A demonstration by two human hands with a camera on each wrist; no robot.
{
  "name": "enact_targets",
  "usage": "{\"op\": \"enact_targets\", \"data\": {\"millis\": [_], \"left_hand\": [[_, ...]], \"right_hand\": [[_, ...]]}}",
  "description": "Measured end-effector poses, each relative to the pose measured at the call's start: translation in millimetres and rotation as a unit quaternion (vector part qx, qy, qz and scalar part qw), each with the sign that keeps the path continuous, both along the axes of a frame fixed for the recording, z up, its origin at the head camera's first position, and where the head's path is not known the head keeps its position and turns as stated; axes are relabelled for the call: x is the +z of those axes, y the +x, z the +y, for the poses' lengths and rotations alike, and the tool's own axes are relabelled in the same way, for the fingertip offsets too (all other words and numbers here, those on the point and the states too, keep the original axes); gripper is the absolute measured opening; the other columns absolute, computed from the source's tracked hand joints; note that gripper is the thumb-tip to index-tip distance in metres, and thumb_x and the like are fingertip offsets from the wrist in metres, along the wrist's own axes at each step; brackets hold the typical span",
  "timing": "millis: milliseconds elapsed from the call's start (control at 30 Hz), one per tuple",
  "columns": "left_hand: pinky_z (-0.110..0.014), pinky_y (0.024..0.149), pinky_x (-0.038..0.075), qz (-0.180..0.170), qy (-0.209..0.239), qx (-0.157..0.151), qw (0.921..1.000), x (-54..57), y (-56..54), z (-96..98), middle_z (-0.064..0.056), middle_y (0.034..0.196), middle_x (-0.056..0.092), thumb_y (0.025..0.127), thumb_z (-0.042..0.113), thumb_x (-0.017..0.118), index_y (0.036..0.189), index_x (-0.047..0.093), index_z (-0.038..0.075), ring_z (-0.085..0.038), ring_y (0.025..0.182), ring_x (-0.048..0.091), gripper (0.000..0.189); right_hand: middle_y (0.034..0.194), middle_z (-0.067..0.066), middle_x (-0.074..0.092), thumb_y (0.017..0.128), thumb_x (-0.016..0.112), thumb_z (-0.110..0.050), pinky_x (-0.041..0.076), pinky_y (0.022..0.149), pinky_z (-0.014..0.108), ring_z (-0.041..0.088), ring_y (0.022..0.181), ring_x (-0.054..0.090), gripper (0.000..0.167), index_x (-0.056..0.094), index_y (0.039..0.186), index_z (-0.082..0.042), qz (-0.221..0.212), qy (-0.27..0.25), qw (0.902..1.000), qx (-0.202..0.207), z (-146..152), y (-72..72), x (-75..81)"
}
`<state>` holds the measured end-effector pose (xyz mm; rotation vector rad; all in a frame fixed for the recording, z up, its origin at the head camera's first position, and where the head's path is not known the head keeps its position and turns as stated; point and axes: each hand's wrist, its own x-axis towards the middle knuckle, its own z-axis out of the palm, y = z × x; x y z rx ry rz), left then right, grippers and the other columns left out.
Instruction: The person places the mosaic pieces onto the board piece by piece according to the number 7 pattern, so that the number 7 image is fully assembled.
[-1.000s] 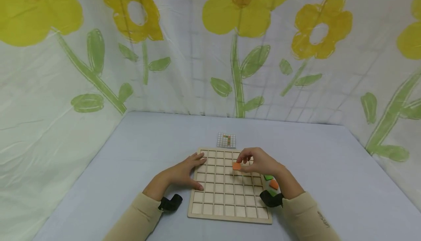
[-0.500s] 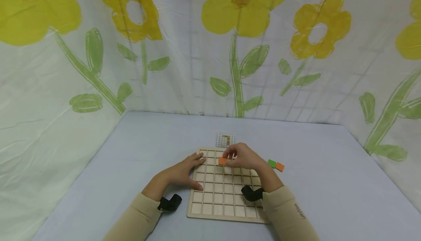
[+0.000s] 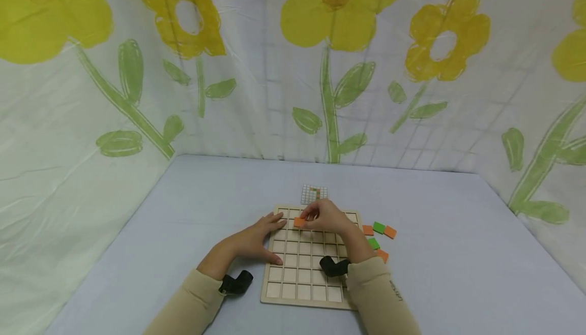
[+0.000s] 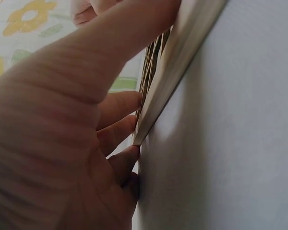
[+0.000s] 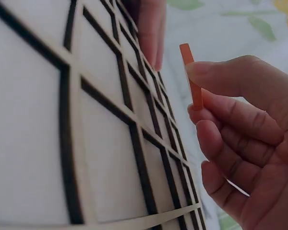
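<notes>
A thin orange square tile (image 3: 299, 222) is pinched between the thumb and fingers of my right hand (image 3: 326, 217). In the right wrist view the tile (image 5: 193, 76) is seen edge-on, held just off the surface of the wooden grid board (image 5: 77, 72). My left hand (image 3: 254, 238) rests along the board's left side, thumb and fingers spread over the rim. In the left wrist view its fingertips (image 4: 129, 155) touch the board's edge (image 4: 158, 96). The grid board (image 3: 289, 290) lies flat, and its visible cells hold no tiles.
Right of the board lie loose tiles: a green tile (image 3: 379, 227), an orange tile (image 3: 390, 232), another green tile (image 3: 373, 243) and more orange ones, partly behind the right forearm. A small printed grid card (image 3: 309, 194) lies beyond the board's far edge. A flowered curtain (image 3: 256, 96) hangs behind the table.
My right hand has carried the orange tile leftward across the far part of the board, towards the left hand. More loose tiles show at the right. The left hand has stayed in place.
</notes>
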<state>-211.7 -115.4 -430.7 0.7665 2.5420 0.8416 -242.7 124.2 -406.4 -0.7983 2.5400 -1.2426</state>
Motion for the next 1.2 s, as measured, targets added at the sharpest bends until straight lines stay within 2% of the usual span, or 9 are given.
{"op": "enact_targets", "data": {"millis": [167,233,267,800,1200], "left_hand": [[-0.056,0.113,0.018,-0.002,0.006,0.000,1.0000,1.5,0.9,0.5,-0.003,0.157,0.014,0.068,0.046,0.079,0.145,0.033,0.013,-0.032,0.145,0.004,0.096],[-0.056,0.113,0.017,0.000,0.007,-0.002,1.0000,1.7,0.9,0.9,-0.004,0.157,0.014,0.069,0.046,0.079,0.145,0.033,0.011,-0.033,0.145,0.004,0.096],[-0.056,0.113,0.017,0.000,0.009,-0.003,1.0000,2.0,0.8,1.2,-0.004,0.157,0.014,0.069,0.045,0.079,0.145,0.033,0.011,-0.033,0.145,0.004,0.096],[-0.055,0.113,0.018,0.000,0.009,-0.005,0.9999,1.2,-1.2,3.6,-0.002,0.158,0.014,0.068,0.047,0.079,0.146,0.032,0.014,-0.031,0.146,0.003,0.097],[-0.056,0.113,0.018,0.003,0.008,-0.004,1.0000,-3.7,-2.5,0.9,-0.003,0.157,0.014,0.067,0.048,0.079,0.146,0.033,0.014,-0.032,0.146,0.003,0.098]], "right_hand": [[0.082,0.012,0.066,0.079,0.073,-0.008,0.051,0.065,0.022,0.011,0.071,0.059,0.018,0.068,0.092,0.003,-0.014,0.003,0.9996,-0.024,0,0.4,-5.9],[0.082,0.008,0.066,0.078,0.074,-0.010,0.051,0.064,0.021,0.008,0.071,0.059,0.018,0.068,0.092,0.000,-0.014,0.007,0.9994,-0.031,3,-5.9,-17.1],[0.082,0.008,0.066,0.078,0.074,-0.010,0.051,0.064,0.021,0.008,0.071,0.058,0.018,0.068,0.092,0.000,-0.014,0.009,0.9993,-0.034,4,-6.1,-17.9],[0.084,0.008,0.065,0.079,0.072,-0.007,0.050,0.065,0.020,0.008,0.072,0.056,0.016,0.068,0.092,-0.001,0.009,0.025,0.9990,-0.037,12,-5.0,-16.2],[0.087,0.010,0.064,0.080,0.072,-0.007,0.051,0.069,0.023,0.009,0.074,0.057,0.016,0.066,0.094,-0.001,-0.011,0.016,0.9993,-0.031,11,-6.3,-20.8]]}}
